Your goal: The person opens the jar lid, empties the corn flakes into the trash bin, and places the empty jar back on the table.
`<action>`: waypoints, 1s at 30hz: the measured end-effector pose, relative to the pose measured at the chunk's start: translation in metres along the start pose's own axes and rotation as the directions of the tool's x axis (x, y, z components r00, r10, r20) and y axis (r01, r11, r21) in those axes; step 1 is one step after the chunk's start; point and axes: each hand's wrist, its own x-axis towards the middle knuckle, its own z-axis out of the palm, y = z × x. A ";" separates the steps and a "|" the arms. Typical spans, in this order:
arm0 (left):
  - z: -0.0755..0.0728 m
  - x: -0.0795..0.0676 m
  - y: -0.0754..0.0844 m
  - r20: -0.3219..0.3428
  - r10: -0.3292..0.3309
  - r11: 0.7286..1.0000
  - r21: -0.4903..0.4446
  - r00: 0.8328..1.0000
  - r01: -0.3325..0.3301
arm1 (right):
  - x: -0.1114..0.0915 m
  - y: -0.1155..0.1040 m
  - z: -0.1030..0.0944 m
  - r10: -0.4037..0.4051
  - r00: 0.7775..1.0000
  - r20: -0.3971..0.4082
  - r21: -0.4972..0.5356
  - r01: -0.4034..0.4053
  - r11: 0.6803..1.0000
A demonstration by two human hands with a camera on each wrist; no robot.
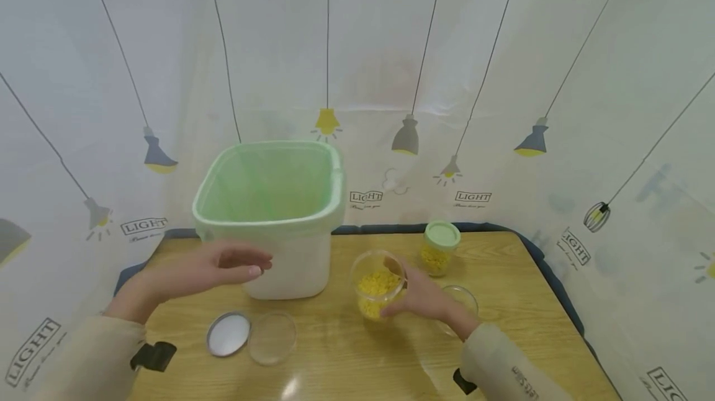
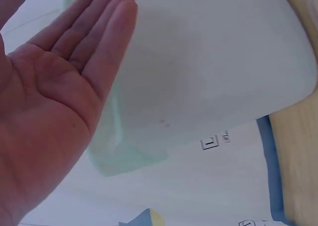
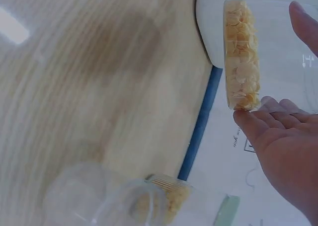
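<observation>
My right hand (image 1: 424,295) grips a clear jar (image 1: 363,267) from its right side, thumb and fingers spread round the wall. Yellow flakes (image 3: 241,57) fill the bottom of this jar, which looks raised off the table in the right wrist view. Its top is uncovered. My left hand (image 1: 195,267) hovers in front of a white bin with a green rim (image 1: 268,223), holding nothing. In the left wrist view its fingers (image 2: 107,52) are nearly straight and the palm shows. Whether it touches the bin cannot be told.
Behind my right hand stands a jar with a green lid (image 1: 442,235) and yellow flakes. A clear round container (image 1: 466,295) is partly hidden by my right wrist. A white disc with a grey rim (image 1: 229,334) and a clear disc (image 1: 272,339) lie on the wooden table (image 1: 335,370).
</observation>
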 end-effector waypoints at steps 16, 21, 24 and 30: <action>-0.055 -0.029 0.029 -0.336 0.004 0.974 0.215 0.942 0.072 | 0.013 -0.030 -0.046 0.020 0.999 0.032 -0.063 -0.018 0.998; -0.067 -0.029 0.026 -0.452 -0.046 0.968 0.200 0.891 0.152 | 0.015 -0.042 -0.055 0.021 1.000 0.016 -0.142 -0.018 0.990; -0.072 -0.027 0.019 -0.476 -0.123 0.964 0.153 0.871 0.220 | 0.017 -0.047 -0.059 0.007 1.000 0.015 -0.164 -0.005 0.986; -0.073 -0.018 0.002 -0.401 -0.277 0.951 0.015 0.873 0.309 | 0.021 -0.054 -0.066 -0.004 1.000 0.001 -0.244 0.004 0.970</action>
